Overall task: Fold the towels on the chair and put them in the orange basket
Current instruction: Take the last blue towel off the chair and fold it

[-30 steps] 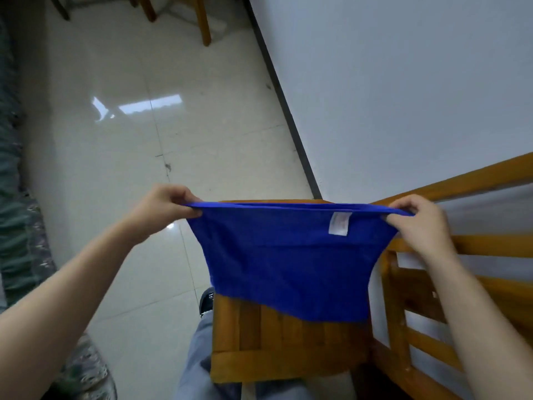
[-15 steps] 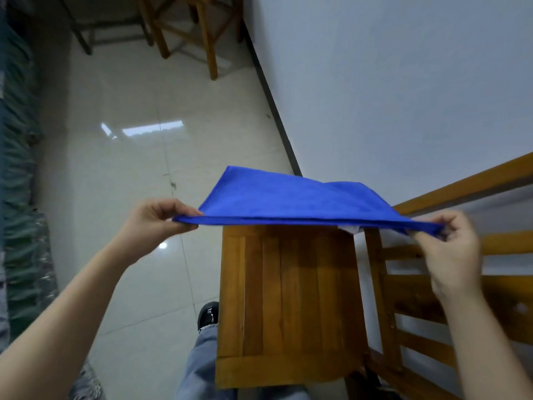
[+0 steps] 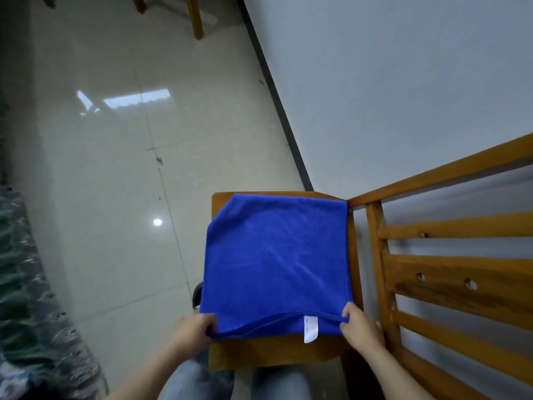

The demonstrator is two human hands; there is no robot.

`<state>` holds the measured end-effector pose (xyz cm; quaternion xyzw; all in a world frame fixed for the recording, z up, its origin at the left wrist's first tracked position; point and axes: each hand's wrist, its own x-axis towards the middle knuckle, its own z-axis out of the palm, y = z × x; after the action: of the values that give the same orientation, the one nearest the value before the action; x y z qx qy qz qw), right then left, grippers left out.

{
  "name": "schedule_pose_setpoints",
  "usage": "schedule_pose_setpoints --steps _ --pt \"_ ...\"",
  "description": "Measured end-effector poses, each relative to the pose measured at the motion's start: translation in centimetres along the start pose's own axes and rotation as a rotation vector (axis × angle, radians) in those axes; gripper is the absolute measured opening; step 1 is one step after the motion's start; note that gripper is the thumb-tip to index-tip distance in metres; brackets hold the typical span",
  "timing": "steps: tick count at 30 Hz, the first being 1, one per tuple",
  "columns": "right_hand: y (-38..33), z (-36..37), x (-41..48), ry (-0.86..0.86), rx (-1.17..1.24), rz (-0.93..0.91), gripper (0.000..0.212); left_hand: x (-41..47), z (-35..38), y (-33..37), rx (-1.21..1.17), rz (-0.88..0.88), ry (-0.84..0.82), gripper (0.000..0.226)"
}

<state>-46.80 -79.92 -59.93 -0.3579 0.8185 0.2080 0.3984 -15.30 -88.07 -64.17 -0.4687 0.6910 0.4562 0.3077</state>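
A blue towel (image 3: 274, 264) lies flat, doubled over, on the seat of a wooden chair (image 3: 277, 352). A white label (image 3: 310, 329) sticks out at its near edge. My left hand (image 3: 193, 332) pinches the towel's near left corner. My right hand (image 3: 359, 324) pinches the near right corner. Both hands sit low, at the front of the seat. No orange basket shows in this view.
The chair's slatted backrest (image 3: 450, 255) stands to the right, close to a white wall (image 3: 403, 82). Glossy tile floor (image 3: 115, 168) spreads to the left. Wooden furniture legs (image 3: 196, 15) stand at the far top. A patterned fabric (image 3: 26, 298) runs along the left edge. My knees (image 3: 202, 382) are below the seat.
The towel went from hanging stretched between my hands to flung out flat, then laid down onto the chair seat. Both hands dropped toward me, still pinching its corners.
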Motion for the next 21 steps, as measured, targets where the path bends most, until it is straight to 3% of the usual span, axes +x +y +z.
schedule_pose_setpoints --steps 3,5,7,9,11,13,16,21 --pt "-0.5 -0.2 0.9 -0.284 -0.162 0.020 0.014 0.6 -0.3 0.9 0.077 -0.044 -0.177 0.029" --pt "-1.5 -0.9 1.9 -0.402 -0.214 0.007 0.010 1.5 -1.4 1.2 -0.019 -0.094 -0.173 0.029" --pt "-2.9 -2.3 3.4 -0.234 -0.154 -0.073 0.005 2.9 -3.3 1.6 -0.218 -0.138 0.041 0.023" --pt "-5.0 -4.6 4.7 0.021 -0.069 -0.141 0.012 4.3 -6.1 2.1 -0.350 -0.211 0.382 0.018" --pt "-7.2 -6.3 6.3 0.151 -0.028 -0.188 0.022 6.1 -8.9 2.4 -0.434 -0.292 0.603 0.028" --pt "-9.2 -7.1 7.5 0.174 -0.071 -0.255 0.031 7.9 -11.1 2.5 -0.509 -0.347 0.665 0.041" --pt "-12.0 -7.3 8.7 0.162 -0.171 -0.392 0.048 9.9 -12.3 2.7 -0.590 -0.423 0.572 0.046" --pt "-14.1 -5.7 9.8 -0.063 -0.244 -0.451 0.066 9.9 -12.2 4.4 -0.868 -0.428 0.623 0.018"
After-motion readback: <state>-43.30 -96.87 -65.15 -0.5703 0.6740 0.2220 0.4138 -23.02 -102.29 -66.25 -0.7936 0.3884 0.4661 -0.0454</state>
